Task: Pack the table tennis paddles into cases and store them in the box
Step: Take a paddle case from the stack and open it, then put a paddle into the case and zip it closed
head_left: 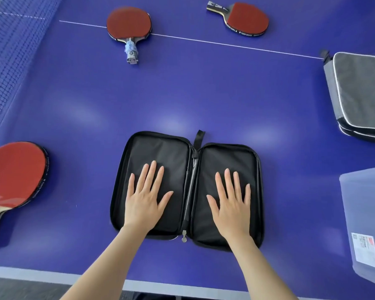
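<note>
A black paddle case (225,156) lies unzipped and spread flat near the front edge of the blue table (182,87), with nothing inside. My left hand (146,197) presses flat on its left half, fingers straight. My right hand (231,204) lies flat on its right half. Three red paddles rest on the table: one at the near left (15,174), one at the far centre-left (128,23) with a taped handle, one at the far right (247,18). A translucent plastic box (368,224) stands at the right edge.
Grey zipped cases (359,89) are stacked at the right, beyond the box. The net (7,61) runs along the left side. A white line (204,41) crosses the far part of the table.
</note>
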{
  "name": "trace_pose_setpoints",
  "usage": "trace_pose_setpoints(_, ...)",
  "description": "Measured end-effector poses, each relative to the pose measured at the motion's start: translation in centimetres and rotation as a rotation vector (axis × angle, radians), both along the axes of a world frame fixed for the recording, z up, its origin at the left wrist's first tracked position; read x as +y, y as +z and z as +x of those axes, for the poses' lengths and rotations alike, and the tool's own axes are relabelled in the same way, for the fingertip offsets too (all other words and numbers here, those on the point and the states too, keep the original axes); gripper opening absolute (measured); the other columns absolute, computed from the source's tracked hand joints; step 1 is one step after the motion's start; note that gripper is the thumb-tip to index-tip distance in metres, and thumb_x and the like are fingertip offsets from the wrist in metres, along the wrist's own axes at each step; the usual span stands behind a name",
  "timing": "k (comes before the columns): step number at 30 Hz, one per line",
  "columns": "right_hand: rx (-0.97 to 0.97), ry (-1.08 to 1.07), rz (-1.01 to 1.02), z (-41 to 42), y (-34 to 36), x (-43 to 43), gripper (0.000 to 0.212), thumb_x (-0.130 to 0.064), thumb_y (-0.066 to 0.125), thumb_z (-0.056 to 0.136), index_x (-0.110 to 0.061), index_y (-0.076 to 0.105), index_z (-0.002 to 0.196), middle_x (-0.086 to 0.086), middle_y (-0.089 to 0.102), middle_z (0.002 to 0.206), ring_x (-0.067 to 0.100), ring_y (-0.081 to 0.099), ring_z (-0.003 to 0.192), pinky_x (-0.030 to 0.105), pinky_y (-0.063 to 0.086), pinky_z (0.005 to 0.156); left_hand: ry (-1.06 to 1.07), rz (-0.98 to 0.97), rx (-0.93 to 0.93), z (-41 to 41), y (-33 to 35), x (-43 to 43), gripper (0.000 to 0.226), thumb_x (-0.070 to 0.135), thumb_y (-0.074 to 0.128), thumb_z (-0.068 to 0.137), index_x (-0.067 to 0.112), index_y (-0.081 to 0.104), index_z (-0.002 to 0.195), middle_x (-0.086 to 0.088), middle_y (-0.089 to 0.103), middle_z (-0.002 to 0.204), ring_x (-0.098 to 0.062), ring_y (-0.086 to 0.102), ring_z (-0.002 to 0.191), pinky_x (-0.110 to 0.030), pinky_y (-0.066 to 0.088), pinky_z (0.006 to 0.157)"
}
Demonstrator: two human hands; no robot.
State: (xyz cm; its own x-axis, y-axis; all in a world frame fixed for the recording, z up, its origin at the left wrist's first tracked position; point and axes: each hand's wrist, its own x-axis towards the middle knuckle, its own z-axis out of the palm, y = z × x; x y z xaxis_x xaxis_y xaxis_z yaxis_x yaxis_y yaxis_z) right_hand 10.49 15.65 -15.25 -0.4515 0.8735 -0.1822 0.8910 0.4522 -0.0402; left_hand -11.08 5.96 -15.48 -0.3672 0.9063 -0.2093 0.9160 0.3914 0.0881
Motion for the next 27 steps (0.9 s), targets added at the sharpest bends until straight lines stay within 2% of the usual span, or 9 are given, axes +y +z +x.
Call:
trace_pose_setpoints(5, -0.014, -0.014, -0.042, -0.3, 0.7, 0.0, 0.063, -0.053, 0.021, 0.096, -0.022, 0.029, 0.149, 0.006, 0.026, 0.156, 0.026, 0.020, 0.145, 0.055, 0.021, 0.113, 0.016, -0.048, 0.000, 0.1, 0.5, 0.2, 0.070, 0.060, 0.010, 0.095, 0.021, 0.021, 0.152, 0.000, 0.013, 0.160, -0.018, 0.011, 0.147, -0.046, 0.014, 0.117)
trace_pose_setpoints(9, -0.027, -0.025, -0.099, -0.5, 1.4, 0.1, 0.065, -0.055, 0.011, 0.097, -0.020, 0.032, 0.148, 0.008, 0.030, 0.155, 0.028, 0.026, 0.144, 0.056, 0.027, 0.111, 0.024, -0.084, -0.038, 0.1, 1.0, 0.4, 0.072, 0.061, 0.005, 0.095, 0.020, 0.025, 0.150, -0.002, 0.020, 0.159, -0.019, 0.017, 0.146, -0.045, 0.014, 0.115)
trace_pose_setpoints(11, -0.040, -0.027, -0.108, -0.8, 1.7, 0.3, 0.069, -0.057, 0.007, 0.096, -0.019, 0.035, 0.146, 0.008, 0.032, 0.154, 0.029, 0.028, 0.142, 0.057, 0.030, 0.108, 0.031, -0.089, -0.064, 0.1, 1.6, 0.6, 0.071, 0.061, 0.009, 0.095, 0.020, 0.028, 0.149, -0.002, 0.022, 0.158, -0.021, 0.022, 0.145, -0.045, 0.016, 0.117)
trace_pose_setpoints(14, -0.011, -0.029, -0.114, -1.5, 2.6, 0.2, 0.066, -0.056, 0.021, 0.095, -0.018, 0.031, 0.148, 0.008, 0.026, 0.156, 0.028, 0.020, 0.145, 0.055, 0.025, 0.111, -0.001, -0.075, -0.147, -0.3, 2.7, 1.0, 0.066, 0.054, 0.027, 0.097, 0.021, 0.015, 0.153, 0.000, 0.005, 0.161, -0.020, 0.003, 0.149, -0.044, 0.006, 0.119)
trace_pose_setpoints(15, 0.019, -0.041, -0.124, -1.8, 2.9, 0.2, 0.064, -0.053, 0.029, 0.096, -0.016, 0.028, 0.149, 0.009, 0.024, 0.156, 0.027, 0.018, 0.146, 0.053, 0.022, 0.113, 0.002, -0.049, -0.192, -0.5, 3.1, 1.1, 0.065, 0.049, 0.032, 0.099, 0.021, 0.012, 0.153, 0.001, 0.002, 0.162, -0.019, -0.001, 0.149, -0.041, 0.003, 0.120)
trace_pose_setpoints(17, 0.106, -0.067, -0.111, -2.8, 3.9, 0.0, 0.063, -0.045, 0.042, 0.096, -0.011, 0.029, 0.148, 0.011, 0.029, 0.154, 0.027, 0.024, 0.144, 0.048, 0.024, 0.114, 0.038, 0.042, -0.274, -1.1, 4.1, 0.8, 0.061, 0.040, 0.039, 0.100, 0.019, 0.017, 0.153, 0.001, 0.012, 0.160, -0.017, 0.007, 0.148, -0.034, 0.005, 0.121)
trace_pose_setpoints(21, 0.413, -0.141, -0.147, -6.3, 6.2, -0.9, 0.057, -0.032, 0.055, 0.093, -0.007, 0.039, 0.141, 0.011, 0.044, 0.143, 0.026, 0.037, 0.133, 0.040, 0.032, 0.108, 0.238, 0.274, -0.434, -3.9, 6.4, -1.7, 0.048, 0.028, 0.047, 0.099, 0.018, 0.038, 0.145, 0.005, 0.038, 0.148, -0.017, 0.039, 0.134, -0.029, 0.031, 0.110)
trace_pose_setpoints(25, 0.673, -0.252, -0.313, -11.5, 8.0, -2.8, 0.048, -0.029, 0.054, 0.094, -0.013, 0.042, 0.137, 0.003, 0.047, 0.134, 0.017, 0.040, 0.126, 0.034, 0.034, 0.106, 0.463, 0.464, -0.388, -9.2, 8.1, -6.1, 0.041, 0.019, 0.053, 0.096, 0.012, 0.049, 0.136, 0.000, 0.051, 0.133, -0.021, 0.049, 0.121, -0.035, 0.042, 0.100)
trace_pose_setpoints(27, 0.762, -0.296, -0.420, -14.3, 8.5, -4.0, 0.044, -0.028, 0.054, 0.094, -0.015, 0.043, 0.135, -0.001, 0.048, 0.129, 0.012, 0.044, 0.118, 0.027, 0.035, 0.098, 0.532, 0.528, -0.308, -12.5, 8.6, -8.5, 0.039, 0.014, 0.058, 0.093, 0.007, 0.053, 0.132, -0.006, 0.054, 0.128, -0.027, 0.051, 0.118, -0.038, 0.042, 0.098)
